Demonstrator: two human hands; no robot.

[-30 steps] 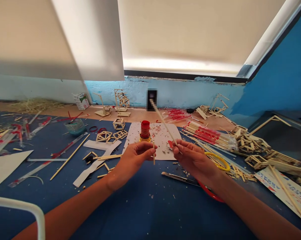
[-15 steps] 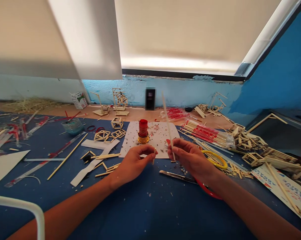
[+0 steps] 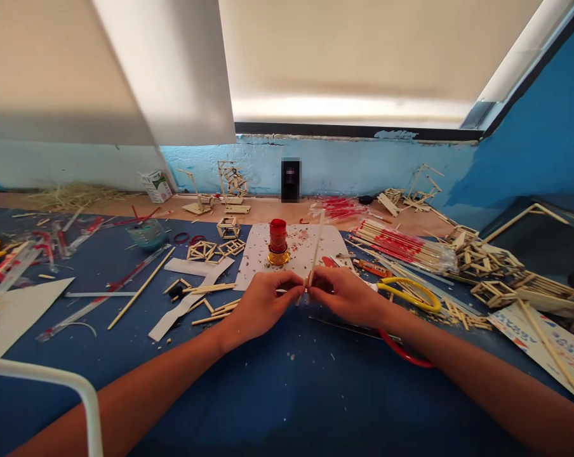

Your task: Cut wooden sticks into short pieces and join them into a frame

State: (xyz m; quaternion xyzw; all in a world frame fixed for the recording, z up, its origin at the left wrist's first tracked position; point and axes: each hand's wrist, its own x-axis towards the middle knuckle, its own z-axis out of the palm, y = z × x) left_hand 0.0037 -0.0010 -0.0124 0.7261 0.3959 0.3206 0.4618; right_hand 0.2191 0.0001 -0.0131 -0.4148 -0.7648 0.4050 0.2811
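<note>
My left hand point(image 3: 268, 301) pinches a short piece of wooden stick point(image 3: 300, 300) between thumb and fingertips. In my right hand point(image 3: 348, 297) a long thin wooden stick point(image 3: 317, 244) stands nearly upright, its lower end in the fingers. The fingertips of both hands meet over the blue table, so whether the two sticks touch is hidden. Just beyond the hands, a red cylinder on a gold base point(image 3: 278, 236) rests on a white sheet point(image 3: 254, 254) scattered with dark crumbs. Partly under my right forearm lie a yellow handle loop point(image 3: 432, 298) and a red loop point(image 3: 406, 357).
Loose sticks point(image 3: 215, 316) and paper strips point(image 3: 173, 319) lie left of the hands. Small stick frames point(image 3: 228, 227) stand behind them. At right are red-and-white packaged sticks point(image 3: 396, 246) and a pile of stick structures point(image 3: 477, 254). A white bent tube point(image 3: 89, 397) crosses the lower left corner.
My hands have come together from apart, the right one moving left with the long stick. The stick now leans right instead of left. The view has shifted slightly.
</note>
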